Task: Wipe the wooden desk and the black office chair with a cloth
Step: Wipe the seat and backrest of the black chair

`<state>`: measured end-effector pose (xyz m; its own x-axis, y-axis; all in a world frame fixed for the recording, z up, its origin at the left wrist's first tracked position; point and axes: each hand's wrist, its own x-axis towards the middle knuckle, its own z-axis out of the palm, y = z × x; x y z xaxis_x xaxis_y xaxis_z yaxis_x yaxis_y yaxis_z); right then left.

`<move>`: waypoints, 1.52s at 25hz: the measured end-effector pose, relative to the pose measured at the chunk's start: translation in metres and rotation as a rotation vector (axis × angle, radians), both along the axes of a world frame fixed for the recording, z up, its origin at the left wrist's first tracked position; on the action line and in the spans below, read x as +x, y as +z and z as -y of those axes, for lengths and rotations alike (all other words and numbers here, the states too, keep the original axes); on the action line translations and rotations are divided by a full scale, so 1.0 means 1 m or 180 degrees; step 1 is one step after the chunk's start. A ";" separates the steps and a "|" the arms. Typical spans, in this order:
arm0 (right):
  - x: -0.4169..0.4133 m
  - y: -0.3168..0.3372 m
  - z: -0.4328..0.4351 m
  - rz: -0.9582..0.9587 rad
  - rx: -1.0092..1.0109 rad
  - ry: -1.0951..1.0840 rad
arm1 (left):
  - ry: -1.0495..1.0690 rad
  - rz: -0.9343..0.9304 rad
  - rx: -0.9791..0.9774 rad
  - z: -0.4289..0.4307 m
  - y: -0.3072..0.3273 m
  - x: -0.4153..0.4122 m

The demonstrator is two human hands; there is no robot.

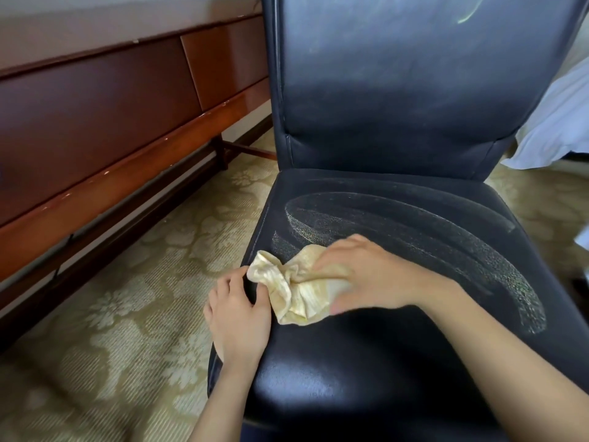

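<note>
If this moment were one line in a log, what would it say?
phase: wiping chair seat | right hand: grips cloth on seat | left hand: rests on seat's left edge | seat: wipe streaks show

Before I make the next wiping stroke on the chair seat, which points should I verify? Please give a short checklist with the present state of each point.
1. Grip: the right hand holds the cream crumpled cloth bunched on the seat: ok.
2. Support: the left hand rests on the left edge of the black leather chair seat: ok.
3. Seat fully wiped: not ok; the curved streaks cover the back and right, none shows at the front.
4. Tall black backrest wiped: cannot tell; one faint streak shows near the top.
5. Brown wooden desk wiped: cannot tell; only its front side shows.
</note>
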<state>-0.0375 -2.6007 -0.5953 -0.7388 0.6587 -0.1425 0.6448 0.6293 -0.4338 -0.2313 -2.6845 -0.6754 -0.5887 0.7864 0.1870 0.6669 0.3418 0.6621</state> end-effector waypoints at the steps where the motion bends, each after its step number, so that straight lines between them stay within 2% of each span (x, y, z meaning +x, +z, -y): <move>1: 0.003 -0.007 0.005 0.0167 0.0024 0.0082 | 0.0009 -0.0009 0.0001 0.000 0.000 0.000; 4: 0.002 -0.019 0.013 -0.0162 0.0498 -0.0124 | 0.0051 0.0010 0.0070 0.000 0.001 0.001; 6: 0.001 -0.015 0.013 -0.0482 0.0489 -0.0335 | 0.0081 0.0150 0.0225 0.001 0.004 0.001; 10: 0.000 0.013 0.019 -0.1367 -0.0588 -0.0590 | -0.0010 0.0338 0.0326 0.007 0.008 0.001; 13: 0.009 0.038 0.022 -0.1974 -0.0987 -0.0758 | -0.0060 0.0277 0.0321 0.010 0.009 0.002; 15: 0.020 0.056 0.026 -0.2426 -0.0806 -0.0929 | -0.0042 0.0206 0.0295 0.011 0.009 0.002; 17: 0.031 0.075 0.029 -0.2731 -0.0209 -0.1178 | -0.0036 0.0034 0.0222 0.009 0.007 0.002; 20: 0.046 0.106 0.029 -0.2925 0.0147 -0.1499 | 0.0004 -0.0103 0.0165 0.008 0.004 0.003; 23: 0.052 0.129 0.023 -0.2519 0.0137 -0.1644 | 0.0042 -0.0120 0.0193 0.008 0.002 0.003; 27: 0.030 0.123 0.021 -0.2432 -0.0791 -0.1457 | 0.0058 -0.0131 0.0272 0.007 0.002 0.003; 30: -0.003 0.079 0.029 -0.1687 -0.0283 -0.1376 | 0.0071 -0.0131 0.0302 0.007 0.004 0.004; 32: -0.017 0.048 0.041 -0.1284 -0.0173 -0.1006 | 0.0089 -0.0108 0.0330 0.008 0.003 0.003; 35: -0.014 0.007 0.054 -0.0435 0.0460 -0.0736 | 0.0127 -0.0033 0.0397 0.009 0.003 0.002; 38: -0.006 -0.027 0.068 0.0268 0.0753 -0.0589 | 0.0140 -0.0045 0.0389 0.008 0.000 0.002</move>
